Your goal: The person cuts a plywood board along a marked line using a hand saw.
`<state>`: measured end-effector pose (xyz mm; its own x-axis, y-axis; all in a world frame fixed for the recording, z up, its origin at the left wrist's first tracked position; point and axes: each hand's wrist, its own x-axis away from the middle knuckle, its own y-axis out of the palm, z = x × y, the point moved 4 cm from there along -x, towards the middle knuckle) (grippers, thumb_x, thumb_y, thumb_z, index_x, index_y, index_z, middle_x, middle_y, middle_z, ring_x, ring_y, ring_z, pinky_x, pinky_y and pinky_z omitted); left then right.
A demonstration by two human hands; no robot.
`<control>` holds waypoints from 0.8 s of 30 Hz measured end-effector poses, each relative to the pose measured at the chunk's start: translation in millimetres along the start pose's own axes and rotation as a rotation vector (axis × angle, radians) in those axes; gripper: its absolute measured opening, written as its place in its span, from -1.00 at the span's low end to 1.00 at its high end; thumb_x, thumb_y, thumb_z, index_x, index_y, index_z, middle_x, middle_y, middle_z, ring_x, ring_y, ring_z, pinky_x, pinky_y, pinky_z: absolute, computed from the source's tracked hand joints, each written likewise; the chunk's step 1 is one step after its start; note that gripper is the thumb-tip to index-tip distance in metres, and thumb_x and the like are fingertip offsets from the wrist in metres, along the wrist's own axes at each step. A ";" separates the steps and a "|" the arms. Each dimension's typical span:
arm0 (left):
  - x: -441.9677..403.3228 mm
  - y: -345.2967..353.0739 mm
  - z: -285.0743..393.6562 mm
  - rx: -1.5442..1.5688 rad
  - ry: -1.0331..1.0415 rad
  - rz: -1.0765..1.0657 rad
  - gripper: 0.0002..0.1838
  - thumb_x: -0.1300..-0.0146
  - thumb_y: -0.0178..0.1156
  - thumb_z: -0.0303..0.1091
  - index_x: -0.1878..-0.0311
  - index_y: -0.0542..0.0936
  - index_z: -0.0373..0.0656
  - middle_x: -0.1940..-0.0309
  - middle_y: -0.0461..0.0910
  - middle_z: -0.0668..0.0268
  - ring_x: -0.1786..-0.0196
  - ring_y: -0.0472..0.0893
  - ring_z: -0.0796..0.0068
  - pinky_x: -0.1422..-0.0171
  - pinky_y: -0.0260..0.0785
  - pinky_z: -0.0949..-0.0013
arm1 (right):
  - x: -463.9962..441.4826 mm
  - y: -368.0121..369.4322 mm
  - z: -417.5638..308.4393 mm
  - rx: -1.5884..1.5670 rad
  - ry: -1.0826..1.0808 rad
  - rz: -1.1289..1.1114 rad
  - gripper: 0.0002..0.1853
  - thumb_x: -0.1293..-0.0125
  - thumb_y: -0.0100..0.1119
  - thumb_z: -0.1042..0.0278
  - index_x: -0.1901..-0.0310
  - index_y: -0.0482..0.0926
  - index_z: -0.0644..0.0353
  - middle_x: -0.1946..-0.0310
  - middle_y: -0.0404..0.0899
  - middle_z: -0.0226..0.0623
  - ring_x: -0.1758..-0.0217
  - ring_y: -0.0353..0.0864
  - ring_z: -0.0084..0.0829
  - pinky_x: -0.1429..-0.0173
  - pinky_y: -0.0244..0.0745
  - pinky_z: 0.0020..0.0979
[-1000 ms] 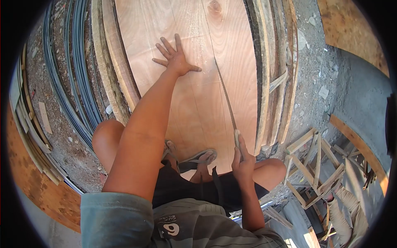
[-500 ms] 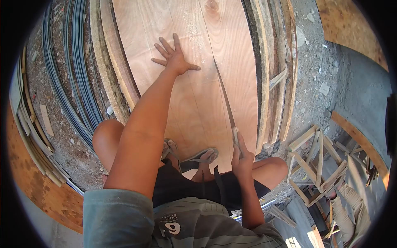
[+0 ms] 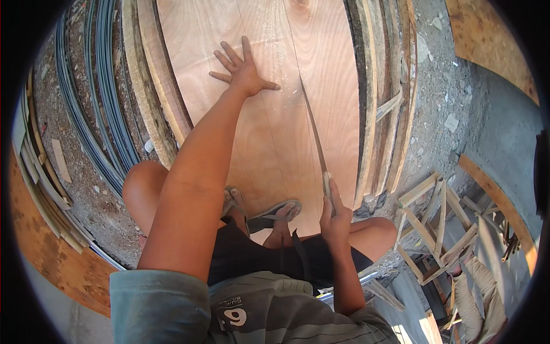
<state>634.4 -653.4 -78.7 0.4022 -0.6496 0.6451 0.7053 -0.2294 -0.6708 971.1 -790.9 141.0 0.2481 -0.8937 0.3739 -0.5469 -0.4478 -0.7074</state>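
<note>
My left hand [image 3: 243, 74] lies flat on a plywood sheet [image 3: 258, 146], its fingers spread and holding nothing. In my right hand [image 3: 337, 219] is the handle of a handsaw [image 3: 314, 131], the fingers wrapped round it. The saw's narrow blade reaches away from me to the lower end of a dark cut line in the sheet. Fine sawdust lies on the wood near that line. Both my sandalled feet rest on the near part of the sheet.
Long timber lengths [image 3: 152, 74] flank the sheet on the left, with more boards [image 3: 395, 109] on the right. Bundled steel rods [image 3: 109, 86] lie on gravel farther left. A wooden frame [image 3: 438, 223] and a person's trousered legs [image 3: 478, 292] are at lower right.
The view has shifted slightly. My left hand stays spread on the sheet, and my right hand keeps its hold on the handsaw, whose blade now sits a little differently along the cut.
</note>
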 end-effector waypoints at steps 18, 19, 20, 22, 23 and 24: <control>-0.6 2.6 0.4 -0.012 0.027 0.068 0.92 0.42 0.79 0.35 -0.75 -0.57 0.19 -0.67 -0.78 -0.33 -0.68 -0.77 -0.46 -0.47 -0.60 -0.85 | 26.6 -11.1 12.4 -0.049 0.138 -0.065 -0.48 -0.56 0.08 0.57 -0.52 0.49 0.21 -0.01 0.76 0.24 0.39 0.77 -0.38 0.21 0.61 -0.36; -0.1 1.7 0.9 -0.030 0.019 0.071 0.92 0.43 0.78 0.35 -0.76 -0.55 0.16 -0.68 -0.76 -0.31 -0.69 -0.75 -0.47 -0.48 -0.57 -0.86 | 29.8 -10.5 14.5 -0.066 0.233 -0.112 -0.48 -0.56 0.08 0.58 -0.52 0.49 0.24 -0.11 0.75 0.24 0.35 0.79 -0.39 0.17 0.63 -0.38; -1.5 0.3 0.8 -0.035 0.022 0.072 0.92 0.43 0.78 0.35 -0.76 -0.55 0.16 -0.68 -0.76 -0.31 -0.69 -0.75 -0.47 -0.48 -0.57 -0.86 | 12.4 0.4 17.8 -0.089 0.134 -0.048 -0.48 -0.56 0.07 0.57 -0.51 0.50 0.21 0.00 0.76 0.25 0.39 0.78 -0.33 0.20 0.61 -0.35; 0.7 0.7 0.6 -0.025 0.030 0.067 0.92 0.42 0.78 0.35 -0.75 -0.56 0.16 -0.68 -0.77 -0.31 -0.68 -0.75 -0.47 -0.48 -0.57 -0.86 | -55.9 31.5 14.9 -0.053 0.093 -0.044 -0.49 -0.57 0.07 0.54 -0.51 0.52 0.14 0.23 0.72 0.26 0.47 0.72 -0.20 0.26 0.56 -0.30; 0.5 0.4 2.2 -0.028 0.035 0.074 0.92 0.42 0.78 0.35 -0.75 -0.56 0.16 -0.68 -0.77 -0.31 -0.68 -0.75 -0.47 -0.48 -0.57 -0.86 | -95.8 45.7 3.6 0.000 0.146 -0.101 -0.50 -0.57 0.07 0.52 -0.50 0.53 0.11 0.35 0.68 0.26 0.51 0.68 -0.12 0.30 0.53 -0.27; 3.9 3.5 1.0 -0.036 0.025 0.055 0.92 0.42 0.78 0.35 -0.75 -0.56 0.16 -0.68 -0.77 -0.31 -0.68 -0.76 -0.46 -0.48 -0.58 -0.85 | -125.7 56.4 -9.7 -0.016 0.122 -0.066 -0.51 -0.58 0.08 0.49 -0.49 0.54 0.09 0.43 0.60 0.25 0.54 0.62 -0.06 0.33 0.48 -0.23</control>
<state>639.1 -656.1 -78.1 0.4249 -0.6799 0.5977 0.6606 -0.2186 -0.7182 901.3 -703.6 60.0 0.1854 -0.8518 0.4899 -0.5457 -0.5039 -0.6695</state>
